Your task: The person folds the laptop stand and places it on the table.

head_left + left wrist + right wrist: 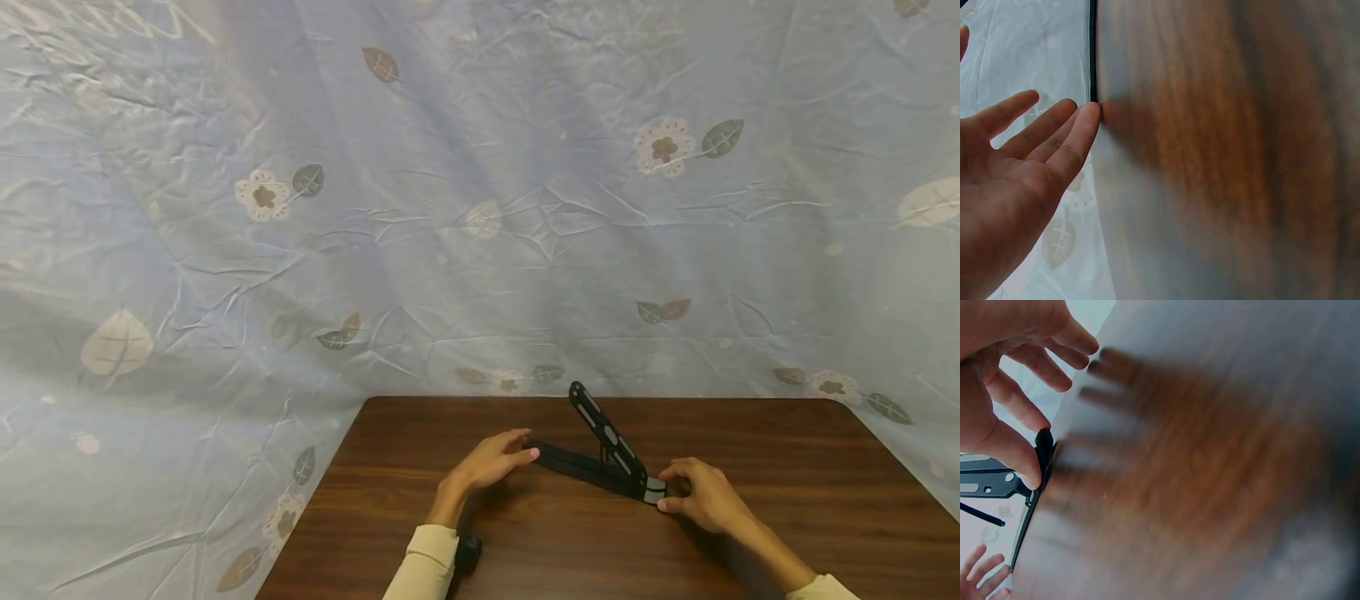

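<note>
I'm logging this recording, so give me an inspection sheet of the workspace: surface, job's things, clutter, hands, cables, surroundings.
Surface: dark wood-grain table.
Job's things: black folding stand, one arm raised at a slant, base strip flat on the table.
Clutter: nothing seen.
Hands: left hand, fingers straight, tips at the strip's left end; right hand pinches the hinge end with the grey pad.
Cables: nothing seen.
Surroundings: wrinkled blue cloth printed with leaves and flowers, behind and left of the table.

Dark wood counter (787, 500) carries a black folding stand (600, 458), lying between both grips.
</note>
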`<state>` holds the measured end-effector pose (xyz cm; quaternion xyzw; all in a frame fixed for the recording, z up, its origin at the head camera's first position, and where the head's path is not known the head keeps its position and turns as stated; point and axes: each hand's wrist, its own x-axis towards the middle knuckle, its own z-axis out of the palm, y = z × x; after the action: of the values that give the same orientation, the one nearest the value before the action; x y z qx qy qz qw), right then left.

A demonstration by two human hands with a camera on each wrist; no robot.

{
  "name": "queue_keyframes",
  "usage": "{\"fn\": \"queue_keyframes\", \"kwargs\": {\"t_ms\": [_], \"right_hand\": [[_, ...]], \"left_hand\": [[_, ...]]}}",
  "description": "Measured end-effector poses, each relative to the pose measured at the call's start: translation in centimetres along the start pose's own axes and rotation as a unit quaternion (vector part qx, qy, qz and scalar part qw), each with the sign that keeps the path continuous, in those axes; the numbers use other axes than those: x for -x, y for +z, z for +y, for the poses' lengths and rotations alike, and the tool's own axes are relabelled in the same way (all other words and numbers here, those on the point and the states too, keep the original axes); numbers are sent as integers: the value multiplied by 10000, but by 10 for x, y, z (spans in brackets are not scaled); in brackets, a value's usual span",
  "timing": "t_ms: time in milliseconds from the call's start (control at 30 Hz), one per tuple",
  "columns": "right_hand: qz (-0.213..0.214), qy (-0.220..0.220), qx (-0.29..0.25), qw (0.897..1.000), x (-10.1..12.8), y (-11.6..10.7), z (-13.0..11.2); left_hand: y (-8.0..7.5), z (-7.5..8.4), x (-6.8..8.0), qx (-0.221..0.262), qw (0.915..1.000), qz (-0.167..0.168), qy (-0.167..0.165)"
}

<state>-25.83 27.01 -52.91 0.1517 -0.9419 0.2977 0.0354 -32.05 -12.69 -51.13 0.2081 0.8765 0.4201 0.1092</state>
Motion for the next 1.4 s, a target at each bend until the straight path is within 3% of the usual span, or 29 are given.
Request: {"fn": "queue_keyframes", "kwargs": {"t_ms": [367,667,900,1033,1233,1400], "right_hand": [[192,-122,74,9997,-6,-3,5],[189,80,28,9998,-3,-2,4],[-285,339,-632,9970,4,-6,-7],[-473,578,-1295,9888,9,-6,-12],[-602,1211,-2337,9628,16,-8,-18],[-668,1362,-2834,9469,19,-9,-17]], "left_hand": [[3,-1,3,152,9999,-7,3],[1,-1,-3,203,9998,12,-15],[-5,-6,-16,41,9999,-18,129],[-6,-10,-23,-70,9997,23,244],[-6,-11,-31,-101,9994,91,333],[-2,-11,-39,-230,9990,61,386]]}}
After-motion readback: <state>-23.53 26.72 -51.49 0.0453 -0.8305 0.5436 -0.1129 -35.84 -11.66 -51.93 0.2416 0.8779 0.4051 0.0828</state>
